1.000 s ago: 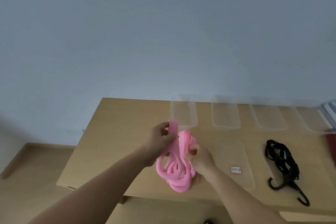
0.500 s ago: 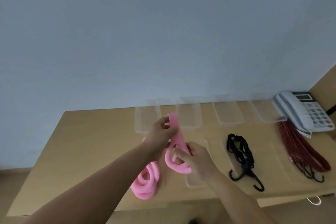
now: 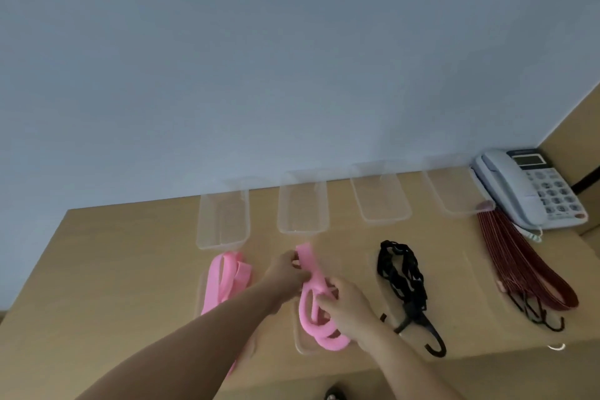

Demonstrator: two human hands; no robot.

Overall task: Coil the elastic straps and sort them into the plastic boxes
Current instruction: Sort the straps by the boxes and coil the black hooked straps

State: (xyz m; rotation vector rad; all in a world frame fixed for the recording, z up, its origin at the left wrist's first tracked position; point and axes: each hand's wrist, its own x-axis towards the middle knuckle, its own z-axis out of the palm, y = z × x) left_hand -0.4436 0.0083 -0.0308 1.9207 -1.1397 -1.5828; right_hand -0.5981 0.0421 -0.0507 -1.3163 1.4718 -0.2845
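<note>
A pink elastic strap (image 3: 313,299) is held over the table's front middle. My left hand (image 3: 287,271) pinches its upper end, which sticks up; my right hand (image 3: 344,302) grips the loops lower down. More pink strap (image 3: 224,279) lies to the left, partly hidden by my left forearm. A black strap with hooks (image 3: 404,276) lies to the right, and a bundle of dark red straps (image 3: 519,260) lies further right. Several clear plastic boxes stand in a row at the back: leftmost (image 3: 224,221), second (image 3: 303,204), third (image 3: 380,195), fourth (image 3: 454,188).
A clear lid (image 3: 302,344) lies flat under the held strap, and other clear lids lie under the neighbouring straps. A grey desk telephone (image 3: 532,188) sits at the back right corner. The wooden table (image 3: 113,269) meets a blue-grey wall behind.
The view has swung right and down, showing the phone and red straps fully. Part of the pink strap now lies on the left of the table. Both hands keep hold of the pink strap.
</note>
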